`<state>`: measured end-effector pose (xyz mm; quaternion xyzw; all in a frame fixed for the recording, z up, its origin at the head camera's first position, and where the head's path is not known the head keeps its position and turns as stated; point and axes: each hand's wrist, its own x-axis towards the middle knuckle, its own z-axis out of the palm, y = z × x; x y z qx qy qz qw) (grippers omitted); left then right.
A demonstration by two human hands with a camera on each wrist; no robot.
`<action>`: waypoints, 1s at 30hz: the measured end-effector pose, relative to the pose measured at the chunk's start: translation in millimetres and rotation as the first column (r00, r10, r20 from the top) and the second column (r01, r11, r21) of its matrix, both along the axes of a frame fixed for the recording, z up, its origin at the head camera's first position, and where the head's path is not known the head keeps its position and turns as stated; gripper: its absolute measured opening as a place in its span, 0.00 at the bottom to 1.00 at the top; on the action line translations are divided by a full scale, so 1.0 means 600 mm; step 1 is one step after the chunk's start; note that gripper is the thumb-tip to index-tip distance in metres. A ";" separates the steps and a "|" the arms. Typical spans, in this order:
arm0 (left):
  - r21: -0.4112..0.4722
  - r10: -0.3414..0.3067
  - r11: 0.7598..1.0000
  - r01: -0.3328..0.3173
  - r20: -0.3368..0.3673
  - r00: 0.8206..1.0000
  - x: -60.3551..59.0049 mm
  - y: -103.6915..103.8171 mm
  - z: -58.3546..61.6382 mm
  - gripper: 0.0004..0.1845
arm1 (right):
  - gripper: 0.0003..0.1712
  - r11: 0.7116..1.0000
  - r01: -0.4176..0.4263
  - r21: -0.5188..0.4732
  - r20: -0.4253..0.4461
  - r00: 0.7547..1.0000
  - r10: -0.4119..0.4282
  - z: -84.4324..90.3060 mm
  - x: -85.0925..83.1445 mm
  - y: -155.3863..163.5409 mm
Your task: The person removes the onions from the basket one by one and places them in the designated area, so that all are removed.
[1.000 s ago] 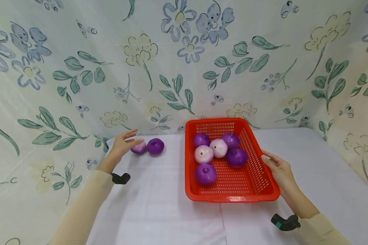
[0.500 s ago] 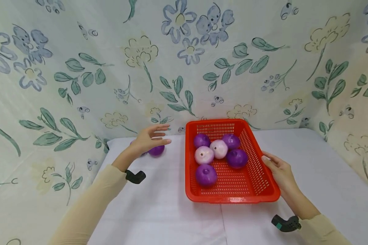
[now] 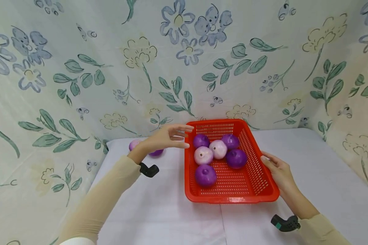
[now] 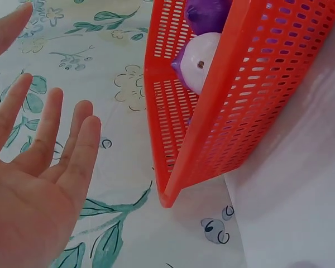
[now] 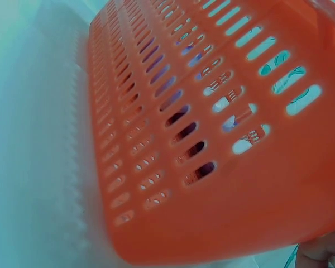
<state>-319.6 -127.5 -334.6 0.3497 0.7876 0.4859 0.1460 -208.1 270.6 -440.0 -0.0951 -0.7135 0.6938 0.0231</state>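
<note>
Left hand (image 3: 167, 137) hovers at centre frame, fingers spread wide and straight, holding nothing, tips just short of the red basket (image 3: 263, 183) rim. Behind its wrist, two purple onions lie on the white bench (image 3: 159, 211): a pale one (image 3: 133, 144) and a darker one (image 3: 156, 152), mostly hidden. Right hand (image 3: 277, 172) rests against the basket's right wall, fingers relaxed along it; no clear curl round the rim. Six onions (image 3: 205, 174) sit inside the basket, clustered toward the far end.

Risks, as judged: the empty left hand could knock the basket's near corner, and the light right-hand contact may let it slide. Loose onions on the bench could roll.

Left wrist view shows the open palm (image 4: 28, 195) and basket corner close up; the head view alone shows the bench onions. Right wrist view gives only basket wall (image 5: 201, 139) and a fingertip (image 5: 324, 252).
</note>
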 end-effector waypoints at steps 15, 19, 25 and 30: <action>-0.086 -0.321 0.941 0.327 0.073 0.944 -0.014 0.075 -0.017 0.31 | 0.40 1.000 0.009 -0.007 -0.010 1.000 -0.009 0.001 0.003 0.001; -0.095 -0.396 0.909 0.406 0.110 0.912 -0.015 0.093 -0.025 0.29 | 0.40 1.000 0.007 -0.023 -0.003 1.000 -0.007 0.002 0.003 0.000; -0.147 -0.442 0.876 0.460 0.139 0.886 -0.014 0.116 -0.032 0.29 | 0.41 0.999 -0.004 -0.042 0.013 1.000 0.005 0.002 0.001 0.000; -0.206 -0.427 0.863 0.461 0.190 0.884 -0.013 0.129 -0.033 0.29 | 0.40 0.999 -0.002 -0.045 0.000 1.000 0.002 0.001 0.000 -0.001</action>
